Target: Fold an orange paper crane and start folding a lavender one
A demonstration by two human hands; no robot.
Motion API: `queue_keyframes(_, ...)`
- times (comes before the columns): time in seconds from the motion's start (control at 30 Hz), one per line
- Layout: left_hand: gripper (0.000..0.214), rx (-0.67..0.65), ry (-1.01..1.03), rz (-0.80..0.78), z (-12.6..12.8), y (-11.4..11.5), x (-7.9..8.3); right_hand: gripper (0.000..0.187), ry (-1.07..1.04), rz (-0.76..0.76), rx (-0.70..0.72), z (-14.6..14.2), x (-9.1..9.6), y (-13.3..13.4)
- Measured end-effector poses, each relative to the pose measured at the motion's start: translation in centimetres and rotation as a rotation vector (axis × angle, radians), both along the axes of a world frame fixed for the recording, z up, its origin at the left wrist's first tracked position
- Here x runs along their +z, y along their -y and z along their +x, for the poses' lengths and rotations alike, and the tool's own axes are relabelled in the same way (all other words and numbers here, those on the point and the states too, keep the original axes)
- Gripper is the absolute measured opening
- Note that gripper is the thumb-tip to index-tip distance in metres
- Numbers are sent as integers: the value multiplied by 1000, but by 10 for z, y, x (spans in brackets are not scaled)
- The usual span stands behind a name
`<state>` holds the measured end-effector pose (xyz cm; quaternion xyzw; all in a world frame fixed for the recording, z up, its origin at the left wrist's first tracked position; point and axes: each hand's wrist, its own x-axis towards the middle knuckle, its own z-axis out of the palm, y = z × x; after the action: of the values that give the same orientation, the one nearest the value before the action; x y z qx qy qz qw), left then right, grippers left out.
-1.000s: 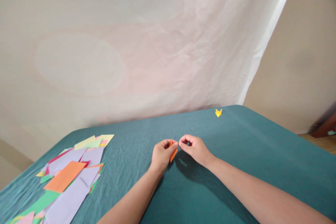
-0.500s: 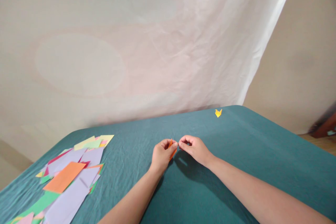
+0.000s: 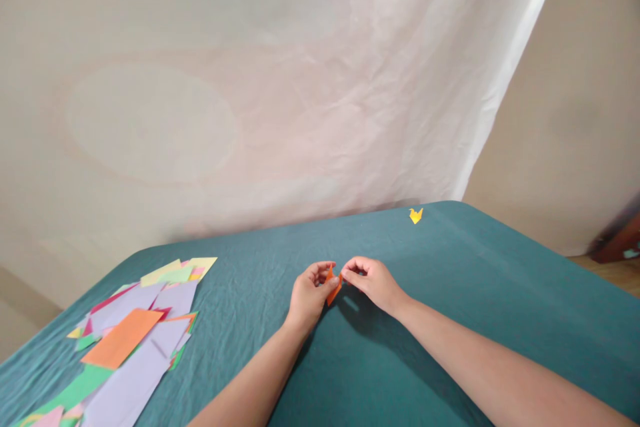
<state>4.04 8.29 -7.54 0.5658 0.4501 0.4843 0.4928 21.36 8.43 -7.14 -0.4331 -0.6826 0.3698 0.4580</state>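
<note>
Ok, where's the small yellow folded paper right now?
In the head view, the yellow folded paper lies alone near the far edge of the table, beyond and right of the right hand and left hand pinching the orange paper.

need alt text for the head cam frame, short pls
Two bare hands meet over a teal tablecloth: the left hand and the right hand both pinch a small orange paper. A loose pile of coloured paper sheets lies at the left, a tiny yellow folded paper sits near the far edge, and a creased white sheet hangs behind.
</note>
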Motion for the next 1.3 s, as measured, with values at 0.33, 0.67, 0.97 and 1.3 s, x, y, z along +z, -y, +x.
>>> queue_keyframes(0.33,29,-34,-62,-88,-6,-3,6,20,-38,-14,-23,3,2,-2)
queue_keyframes(0.67,29,62,2,-56,-20,-9,19,26,-134,-68,27,-13,4,6)
queue_keyframes(0.97,28,-8,-3,-71,-24,-6,20,34,-149,-198,104,-18,0,3)
queue_keyframes(1.3,26,21,42,-44,-19,-1,17,31,-191,-185,42,-24,-4,-2)
